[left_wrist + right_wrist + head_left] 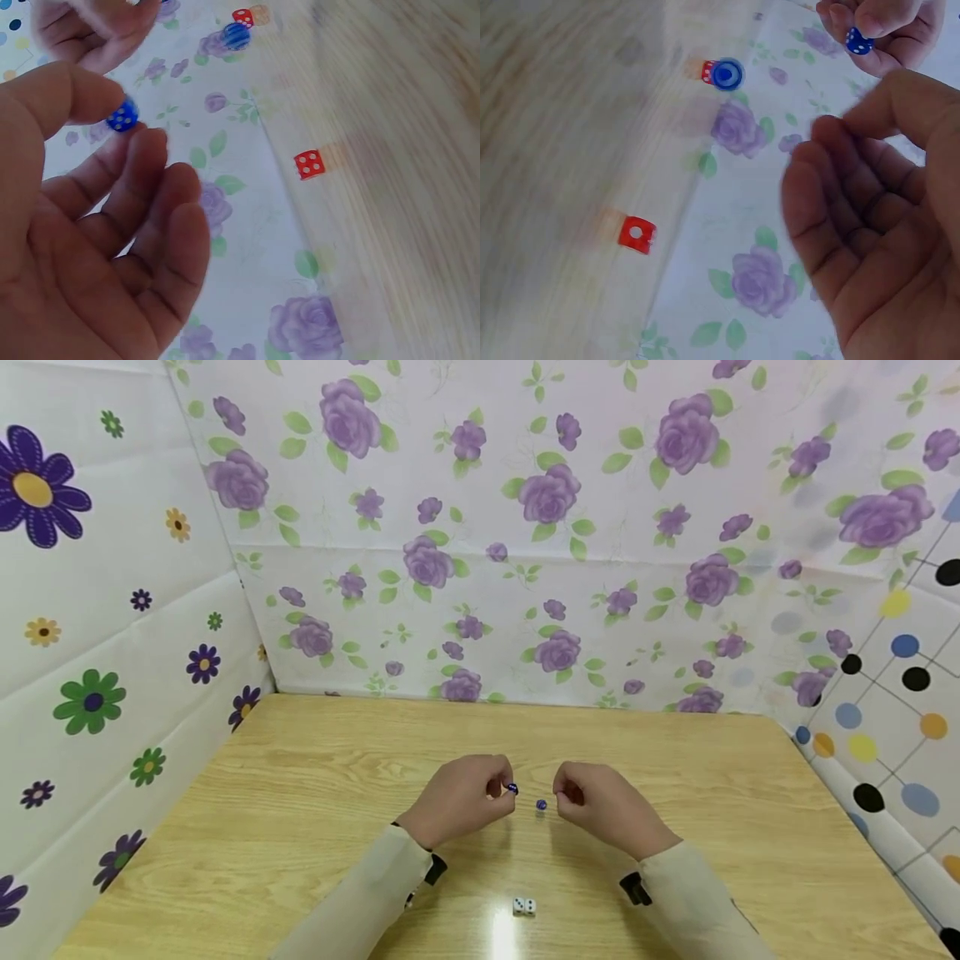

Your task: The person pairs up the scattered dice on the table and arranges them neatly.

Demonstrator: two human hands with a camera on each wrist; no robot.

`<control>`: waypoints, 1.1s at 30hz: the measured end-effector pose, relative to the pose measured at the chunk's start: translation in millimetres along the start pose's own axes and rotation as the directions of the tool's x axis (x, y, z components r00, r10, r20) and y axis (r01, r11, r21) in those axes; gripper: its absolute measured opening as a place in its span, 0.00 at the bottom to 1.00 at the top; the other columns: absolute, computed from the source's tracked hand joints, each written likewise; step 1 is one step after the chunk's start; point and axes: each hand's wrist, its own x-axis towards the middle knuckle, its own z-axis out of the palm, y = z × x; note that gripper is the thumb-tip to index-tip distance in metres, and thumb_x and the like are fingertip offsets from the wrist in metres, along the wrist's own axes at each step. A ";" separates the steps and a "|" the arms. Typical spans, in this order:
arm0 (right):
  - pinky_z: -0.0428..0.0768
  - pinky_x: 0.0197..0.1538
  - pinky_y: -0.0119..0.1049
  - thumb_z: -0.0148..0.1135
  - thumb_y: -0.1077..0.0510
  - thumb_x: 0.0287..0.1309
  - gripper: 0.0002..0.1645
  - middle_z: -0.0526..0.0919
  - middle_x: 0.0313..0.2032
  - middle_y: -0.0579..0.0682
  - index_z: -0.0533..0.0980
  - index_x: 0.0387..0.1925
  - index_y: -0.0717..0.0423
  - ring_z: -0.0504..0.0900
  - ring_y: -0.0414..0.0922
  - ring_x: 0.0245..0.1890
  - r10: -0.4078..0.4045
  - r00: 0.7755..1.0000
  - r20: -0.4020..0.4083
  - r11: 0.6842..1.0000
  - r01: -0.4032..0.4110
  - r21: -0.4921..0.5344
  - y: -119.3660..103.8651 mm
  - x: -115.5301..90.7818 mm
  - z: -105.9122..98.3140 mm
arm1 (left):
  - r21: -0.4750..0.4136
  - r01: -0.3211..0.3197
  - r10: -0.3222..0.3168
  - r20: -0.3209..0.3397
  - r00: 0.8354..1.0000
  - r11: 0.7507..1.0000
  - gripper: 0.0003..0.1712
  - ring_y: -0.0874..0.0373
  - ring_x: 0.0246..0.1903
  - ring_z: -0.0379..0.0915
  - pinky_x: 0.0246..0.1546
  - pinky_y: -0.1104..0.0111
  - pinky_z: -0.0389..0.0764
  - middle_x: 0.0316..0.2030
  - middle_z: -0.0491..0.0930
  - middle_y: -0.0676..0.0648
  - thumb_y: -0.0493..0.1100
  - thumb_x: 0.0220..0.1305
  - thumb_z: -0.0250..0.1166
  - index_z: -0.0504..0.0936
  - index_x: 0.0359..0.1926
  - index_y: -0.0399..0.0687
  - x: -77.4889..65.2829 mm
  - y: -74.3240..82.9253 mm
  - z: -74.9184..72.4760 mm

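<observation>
My left hand [468, 797] pinches a blue die with white dots [122, 114] between thumb and forefinger, above the wooden table. The other fingers of that hand curl loosely below. A blue ball with pale bands [541, 805] lies between the two hands. To its right, my right hand [603, 806] has thumb and forefinger pinched together. At its fingertips a dark blue sliver shows at the top edge of the left wrist view; its kind cannot be told. In the right wrist view my fingers hide what lies in that pinch.
Two white dice [524, 907] sit side by side nearer me. Two red dice with white dots stand beyond the ball, one to the left [309, 163] and one to the right [636, 234], hidden in the head view. Flowered cloth [487, 560] hangs behind the table [300, 793].
</observation>
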 end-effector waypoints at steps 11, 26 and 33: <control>0.81 0.45 0.45 0.71 0.62 0.63 0.33 0.79 0.49 0.59 0.73 0.68 0.61 0.79 0.48 0.40 0.139 0.959 0.246 0.964 -0.075 -0.255 -7.7 25.2 27.7 | 0.008 0.085 -0.085 0.094 0.992 0.996 0.05 0.64 0.23 0.67 0.27 0.69 0.69 0.25 0.74 0.59 0.44 0.65 0.65 0.77 0.31 0.58 -2.4 -17.4 4.4; 0.78 0.58 0.55 0.68 0.62 0.66 0.32 0.75 0.57 0.67 0.70 0.68 0.66 0.76 0.64 0.56 0.211 0.968 0.132 0.922 -0.153 -0.356 7.1 49.5 30.9 | 0.008 0.098 -0.099 0.133 0.986 0.995 0.04 0.65 0.22 0.68 0.25 0.69 0.70 0.24 0.76 0.60 0.45 0.64 0.65 0.79 0.32 0.59 -0.2 -19.8 6.2; 0.82 0.46 0.51 0.63 0.67 0.69 0.09 0.81 0.40 0.60 0.81 0.49 0.63 0.82 0.57 0.41 0.194 0.967 0.165 0.920 -0.121 -0.373 8.6 55.5 28.8 | 0.009 0.097 -0.097 0.143 0.985 0.995 0.05 0.65 0.22 0.67 0.25 0.69 0.69 0.24 0.76 0.60 0.45 0.64 0.66 0.79 0.32 0.59 -0.2 -21.4 8.5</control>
